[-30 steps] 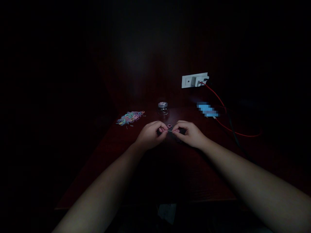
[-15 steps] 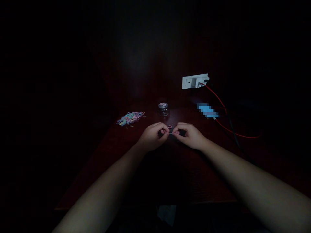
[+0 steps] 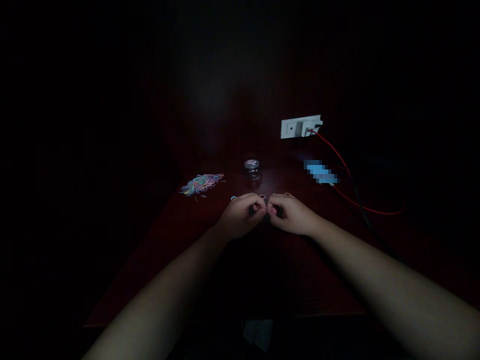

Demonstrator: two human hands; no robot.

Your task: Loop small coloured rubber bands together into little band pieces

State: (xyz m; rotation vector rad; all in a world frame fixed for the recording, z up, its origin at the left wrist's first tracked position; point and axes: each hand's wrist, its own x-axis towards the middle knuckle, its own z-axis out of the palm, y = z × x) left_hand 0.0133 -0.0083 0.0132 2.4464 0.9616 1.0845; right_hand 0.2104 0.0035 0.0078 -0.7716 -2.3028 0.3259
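My left hand (image 3: 244, 215) and my right hand (image 3: 291, 215) meet over the middle of the table, fingers closed in a pinch. Their fingertips almost touch; the thin pale elastic band between them is mostly hidden by the fingers. Just beyond lie a pinkish elastic band (image 3: 262, 195) and, at my left knuckles, a light blue elastic band (image 3: 233, 197). An orange-toned elastic band (image 3: 287, 193) shows behind my right hand. To the left is a loose pile of multicoloured elastic bands (image 3: 202, 184).
A small clear lidded jar (image 3: 252, 171) stands behind my hands. On the back wall is a white socket plate (image 3: 290, 128) with a plug and red cable (image 3: 335, 149). A blurred-out blue object (image 3: 320, 172) lies at right. The dark red table (image 3: 157, 255) fades into shadow.
My hands have come closer together and slightly lower, closing the gap where the pale band showed. Bands behind my left and right knuckles have come into view.
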